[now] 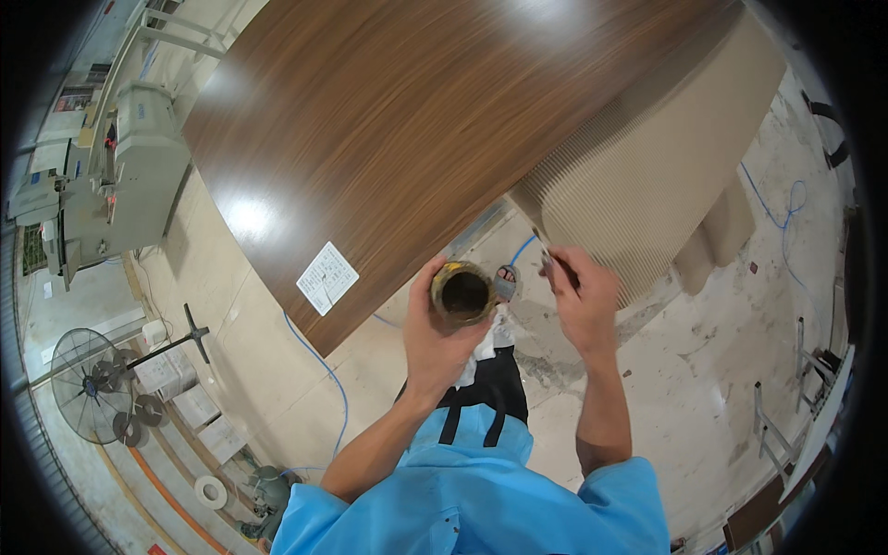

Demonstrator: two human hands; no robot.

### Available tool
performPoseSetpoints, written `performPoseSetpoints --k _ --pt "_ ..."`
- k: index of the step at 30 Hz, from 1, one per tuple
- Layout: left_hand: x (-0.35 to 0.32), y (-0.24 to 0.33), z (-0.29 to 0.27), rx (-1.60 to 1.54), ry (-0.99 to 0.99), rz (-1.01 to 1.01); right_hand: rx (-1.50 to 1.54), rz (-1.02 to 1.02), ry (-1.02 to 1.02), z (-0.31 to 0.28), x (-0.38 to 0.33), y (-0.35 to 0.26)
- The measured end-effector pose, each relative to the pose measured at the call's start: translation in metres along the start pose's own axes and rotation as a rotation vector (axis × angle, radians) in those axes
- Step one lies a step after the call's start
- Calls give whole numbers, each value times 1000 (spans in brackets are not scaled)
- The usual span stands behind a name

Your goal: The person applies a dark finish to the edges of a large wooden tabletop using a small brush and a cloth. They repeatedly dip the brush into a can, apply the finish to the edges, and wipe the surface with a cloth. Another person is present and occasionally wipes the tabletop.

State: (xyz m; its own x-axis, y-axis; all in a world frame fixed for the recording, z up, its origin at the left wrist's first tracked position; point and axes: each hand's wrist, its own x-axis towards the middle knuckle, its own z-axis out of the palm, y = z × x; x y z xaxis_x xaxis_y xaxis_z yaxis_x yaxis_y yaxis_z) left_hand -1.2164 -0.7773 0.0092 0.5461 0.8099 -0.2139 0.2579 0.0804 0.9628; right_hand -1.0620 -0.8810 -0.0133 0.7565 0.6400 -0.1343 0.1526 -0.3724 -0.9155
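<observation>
My left hand (435, 344) is wrapped round a small round pot (441, 282) with a yellow-stained rim. Its mouth faces up and the inside looks dark. To the right of it, my right hand (590, 301) pinches a thin, slender stick-like tool (543, 245), perhaps a small brush; its tip points up and left, apart from the pot. Both hands are just off the near edge of a glossy brown wood-grain board (398, 139). On the board's near left corner sits a white printed label (327, 277).
Corrugated cardboard (666, 157) lies along the board's right side. Blue hoses (338, 388) run over the floor. At the left are a standing fan (91, 385) and a grey-green machine (139, 176). A metal-legged frame (772, 430) stands at the right.
</observation>
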Motion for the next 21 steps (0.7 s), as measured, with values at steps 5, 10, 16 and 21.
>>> performPoseSetpoints --k 5,10,16,21 --pt "-13 -8 -12 115 23 -58 -94 -127 164 33 44 37" --pt "-22 -16 -19 96 52 -157 -138 -180 197 44 59 57" --pt "-24 -23 -19 56 60 -181 -82 -73 196 41 66 63" --pt "-23 -24 -16 45 52 -193 -124 -153 153 41 64 63"
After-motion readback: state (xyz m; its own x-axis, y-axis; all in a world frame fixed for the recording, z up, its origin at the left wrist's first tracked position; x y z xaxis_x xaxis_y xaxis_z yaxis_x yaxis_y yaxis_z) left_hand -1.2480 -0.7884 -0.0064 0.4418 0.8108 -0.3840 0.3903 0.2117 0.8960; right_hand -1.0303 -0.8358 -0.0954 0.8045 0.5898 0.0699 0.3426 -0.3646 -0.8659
